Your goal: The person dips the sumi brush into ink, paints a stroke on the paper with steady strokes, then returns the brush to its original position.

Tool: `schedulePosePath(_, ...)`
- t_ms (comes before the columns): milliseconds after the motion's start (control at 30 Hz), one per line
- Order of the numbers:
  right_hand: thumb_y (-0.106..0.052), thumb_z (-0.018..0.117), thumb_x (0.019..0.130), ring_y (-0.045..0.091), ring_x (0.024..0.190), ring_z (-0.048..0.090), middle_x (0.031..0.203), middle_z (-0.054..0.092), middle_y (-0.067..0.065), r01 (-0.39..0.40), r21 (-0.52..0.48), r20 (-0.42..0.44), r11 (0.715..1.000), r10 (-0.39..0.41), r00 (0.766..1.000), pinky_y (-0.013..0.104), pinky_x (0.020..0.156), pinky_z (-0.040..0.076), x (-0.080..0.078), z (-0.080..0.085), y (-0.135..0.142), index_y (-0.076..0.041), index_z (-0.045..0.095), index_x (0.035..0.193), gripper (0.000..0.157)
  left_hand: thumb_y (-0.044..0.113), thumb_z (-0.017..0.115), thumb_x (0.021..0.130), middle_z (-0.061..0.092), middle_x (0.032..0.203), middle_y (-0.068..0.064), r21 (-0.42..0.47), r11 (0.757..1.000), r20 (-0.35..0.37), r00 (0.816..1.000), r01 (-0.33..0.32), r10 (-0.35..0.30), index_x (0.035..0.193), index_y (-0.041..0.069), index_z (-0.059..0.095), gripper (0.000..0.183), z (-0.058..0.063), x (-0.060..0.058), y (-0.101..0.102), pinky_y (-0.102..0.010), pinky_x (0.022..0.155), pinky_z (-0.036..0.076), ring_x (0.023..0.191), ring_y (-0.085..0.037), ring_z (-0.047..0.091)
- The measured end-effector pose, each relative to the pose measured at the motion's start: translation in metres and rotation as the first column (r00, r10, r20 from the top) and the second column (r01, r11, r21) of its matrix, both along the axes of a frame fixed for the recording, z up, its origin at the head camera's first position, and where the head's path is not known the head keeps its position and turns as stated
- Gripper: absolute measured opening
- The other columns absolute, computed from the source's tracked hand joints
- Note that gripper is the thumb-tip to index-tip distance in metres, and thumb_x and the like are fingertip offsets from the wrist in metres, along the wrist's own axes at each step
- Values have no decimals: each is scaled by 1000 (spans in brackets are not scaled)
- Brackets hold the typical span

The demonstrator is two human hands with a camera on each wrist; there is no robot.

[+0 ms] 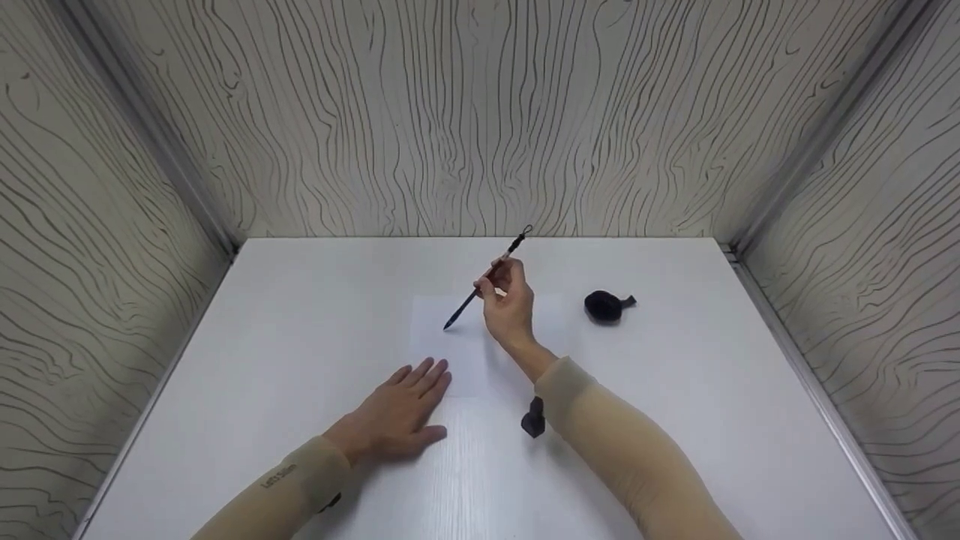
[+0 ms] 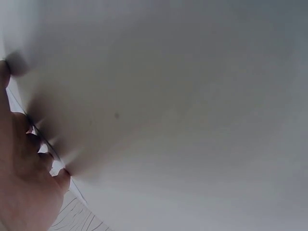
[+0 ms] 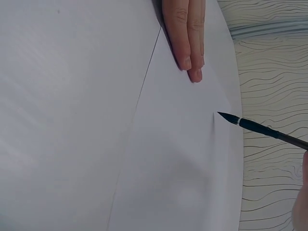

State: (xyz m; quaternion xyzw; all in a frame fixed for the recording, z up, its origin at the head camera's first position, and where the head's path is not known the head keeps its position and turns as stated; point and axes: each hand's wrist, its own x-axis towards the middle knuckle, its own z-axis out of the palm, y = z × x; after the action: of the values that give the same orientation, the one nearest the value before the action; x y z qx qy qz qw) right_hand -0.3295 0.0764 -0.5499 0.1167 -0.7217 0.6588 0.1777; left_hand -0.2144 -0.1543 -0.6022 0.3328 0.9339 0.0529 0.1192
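Note:
A sheet of white paper (image 1: pixel 465 367) lies on the white table. My right hand (image 1: pixel 511 304) pinches a dark writing brush (image 1: pixel 463 309) partway up its handle, the hanging loop pointing up and away. The brush tip slants down to the upper left part of the sheet; in the right wrist view the pointed black bristles (image 3: pixel 227 117) show close over the paper. My left hand (image 1: pixel 401 412) rests flat with fingers spread, its fingertips (image 3: pixel 195 74) on the lower left of the sheet. In the left wrist view the left hand (image 2: pixel 29 183) shows at the edge.
A round black object with a short stub (image 1: pixel 604 307) sits on the table (image 1: pixel 322 300) right of the paper. Beneath the right sleeve (image 1: pixel 600 405) a small dark piece (image 1: pixel 533 418) shows. Wood-patterned panels (image 1: pixel 465 112) enclose the table at the back and sides.

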Motion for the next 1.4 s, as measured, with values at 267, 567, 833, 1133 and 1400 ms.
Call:
schedulePosePath(267, 3, 66, 109, 39, 115, 79, 122, 68, 25, -1, 27, 22, 1000, 1, 1000, 28, 97, 69, 1, -5, -1, -1, 54, 134, 28, 75, 36, 110, 12, 192, -1, 12, 1000, 6, 1000, -4, 4, 182, 17, 18, 94, -1, 0, 0, -58, 145, 20, 180, -28, 13)
schedulePosePath(567, 6, 66, 108, 35, 107, 80, 116, 69, 22, 4, 51, -16, 999, -3, 1000, 29, 93, 70, 0, -10, 1, 1, 55, 132, 27, 69, 36, 112, 15, 192, -5, 30, 1000, 8, 1000, 4, -4, 181, 13, 21, 90, 1, 2, -2, -57, 145, 23, 180, -30, 16)
schedulePosePath(833, 4, 66, 109, 32, 109, 80, 120, 69, 28, 6, 91, 7, 996, -7, 1000, 29, 95, 69, 3, -9, 3, 0, 55, 133, 26, 71, 36, 112, 14, 192, -4, 11, 1000, 8, 1000, 8, -8, 181, 14, 20, 92, 2, 1, -2, -57, 145, 22, 180, -30, 15)
schedulePosePath(1133, 4, 66, 109, 30, 109, 79, 120, 70, 24, 24, 113, 21, 993, -27, 999, 28, 94, 69, 4, -9, 6, -2, 56, 134, 27, 72, 35, 112, 11, 192, -2, 5, 1000, 19, 1000, 0, 0, 182, 16, 18, 92, 2, 1, -1, -56, 145, 20, 180, -28, 12)
schedulePosePath(1400, 3, 66, 109, 28, 109, 79, 119, 71, 19, 38, 122, 28, 992, -42, 999, 27, 93, 69, 4, -8, 9, -3, 56, 134, 27, 70, 37, 112, 12, 192, -2, -1, 1000, 12, 1000, 0, 0, 182, 15, 19, 91, 1, 1, -1, -57, 145, 22, 180, -29, 14)
